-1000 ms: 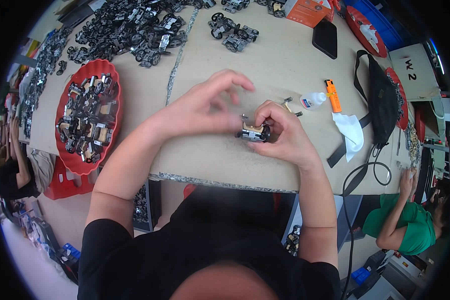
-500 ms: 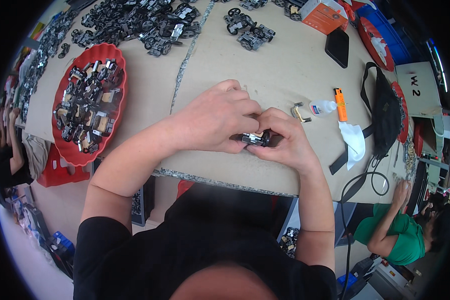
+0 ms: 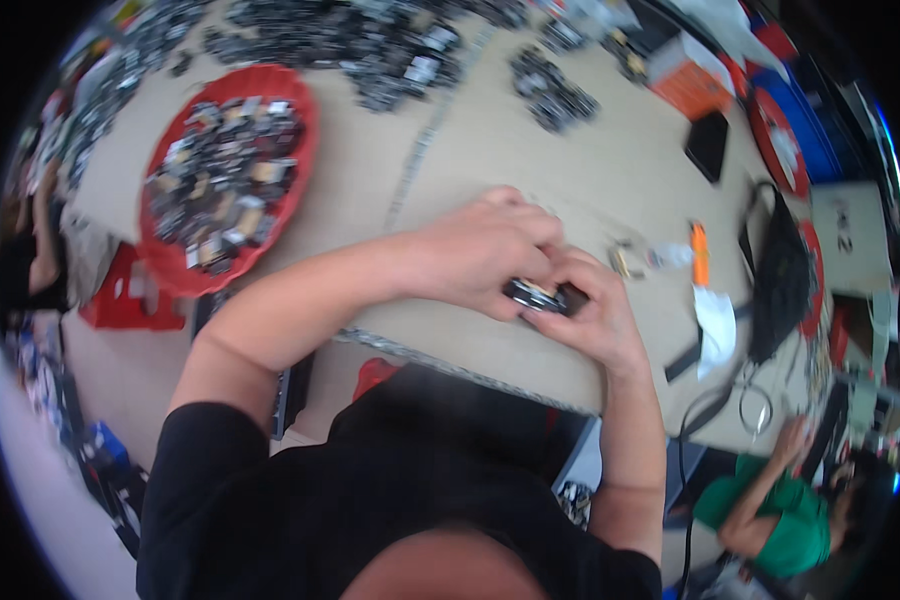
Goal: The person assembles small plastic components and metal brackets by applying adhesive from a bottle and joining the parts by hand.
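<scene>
Both my hands hold a small black-and-silver wheeled piece [image 3: 537, 295], like a toy vehicle chassis, just above the table [image 3: 450, 345] near its front edge. My left hand [image 3: 480, 250] grips it from the left, fingers bent over its far side. From the right, my right hand [image 3: 595, 305] pinches its dark, wheel-like end between thumb and fingers. Fingers hide much of the piece, and motion blurs it. Beyond my right hand lie a small gold-coloured bracket [image 3: 625, 260], a clear squeeze bottle [image 3: 670, 255] and an orange stick-shaped thing [image 3: 700, 255].
A scalloped red tray [image 3: 308, 150] full of similar pieces stands at left. More pieces are heaped [image 3: 370, 50] at the back. A black phone [image 3: 707, 145], orange-and-white box [image 3: 690, 85], white cloth [image 3: 715, 330] and black bag [image 3: 775, 280] lie right. A person in green [image 3: 790, 525] sits right.
The whole view has shifted and blurred, with the table's things now further right. Both hands keep hold of the wheeled piece, which looks slightly tilted compared with before.
</scene>
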`<action>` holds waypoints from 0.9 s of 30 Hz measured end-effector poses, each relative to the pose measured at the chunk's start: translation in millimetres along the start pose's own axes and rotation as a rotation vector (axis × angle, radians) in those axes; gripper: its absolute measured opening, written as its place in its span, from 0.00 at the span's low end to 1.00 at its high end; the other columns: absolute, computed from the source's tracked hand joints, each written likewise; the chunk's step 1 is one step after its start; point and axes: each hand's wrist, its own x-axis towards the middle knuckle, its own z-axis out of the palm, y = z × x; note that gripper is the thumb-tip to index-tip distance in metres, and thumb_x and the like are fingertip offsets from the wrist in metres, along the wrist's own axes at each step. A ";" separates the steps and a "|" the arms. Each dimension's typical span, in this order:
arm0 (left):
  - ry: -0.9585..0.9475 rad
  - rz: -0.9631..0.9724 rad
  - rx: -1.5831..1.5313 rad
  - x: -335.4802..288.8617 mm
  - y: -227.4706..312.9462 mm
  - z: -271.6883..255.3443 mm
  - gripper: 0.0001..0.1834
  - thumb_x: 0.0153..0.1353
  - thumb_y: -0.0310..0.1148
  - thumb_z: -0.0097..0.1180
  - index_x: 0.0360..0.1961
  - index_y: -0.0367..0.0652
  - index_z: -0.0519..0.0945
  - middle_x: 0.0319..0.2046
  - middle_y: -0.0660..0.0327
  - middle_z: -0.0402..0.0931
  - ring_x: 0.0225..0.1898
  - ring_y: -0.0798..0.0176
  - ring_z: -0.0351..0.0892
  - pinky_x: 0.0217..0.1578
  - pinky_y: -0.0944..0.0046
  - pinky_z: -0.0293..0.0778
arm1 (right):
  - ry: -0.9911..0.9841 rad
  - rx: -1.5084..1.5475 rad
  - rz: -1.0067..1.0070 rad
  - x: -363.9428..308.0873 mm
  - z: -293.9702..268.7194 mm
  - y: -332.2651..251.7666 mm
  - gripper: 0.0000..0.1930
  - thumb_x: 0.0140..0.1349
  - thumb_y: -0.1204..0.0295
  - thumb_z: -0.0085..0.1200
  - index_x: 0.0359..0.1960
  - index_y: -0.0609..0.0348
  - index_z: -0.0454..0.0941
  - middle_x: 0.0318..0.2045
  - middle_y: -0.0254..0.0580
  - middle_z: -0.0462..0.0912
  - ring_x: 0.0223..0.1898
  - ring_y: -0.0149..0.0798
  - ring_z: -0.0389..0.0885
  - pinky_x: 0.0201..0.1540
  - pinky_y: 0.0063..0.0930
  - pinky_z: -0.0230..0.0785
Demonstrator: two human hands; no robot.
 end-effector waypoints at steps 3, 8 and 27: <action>-0.067 0.056 0.027 8.9 -5.9 5.4 0.14 0.37 0.32 0.60 0.29 0.44 0.76 0.31 0.62 0.72 0.37 0.60 0.72 0.47 0.59 0.61 | 0.038 0.032 -0.034 -9.3 -2.2 14.0 0.16 0.39 0.79 0.61 0.32 0.62 0.71 0.34 0.38 0.73 0.32 0.29 0.72 0.33 0.20 0.65; -0.159 -0.139 0.288 -1.1 5.6 -19.9 0.10 0.43 0.31 0.54 0.29 0.42 0.74 0.29 0.61 0.74 0.33 0.59 0.75 0.46 0.56 0.62 | 0.240 0.334 0.026 -0.2 10.4 -1.3 0.30 0.40 0.83 0.60 0.49 0.64 0.63 0.43 0.42 0.68 0.30 0.26 0.72 0.27 0.14 0.68; 0.370 -0.490 0.467 -29.5 28.8 -58.8 0.10 0.48 0.29 0.53 0.34 0.41 0.76 0.33 0.55 0.76 0.38 0.52 0.75 0.40 0.59 0.70 | 0.237 0.011 -0.136 -20.7 4.3 6.1 0.06 0.50 0.77 0.56 0.30 0.63 0.74 0.27 0.32 0.71 0.24 0.20 0.68 0.26 0.13 0.62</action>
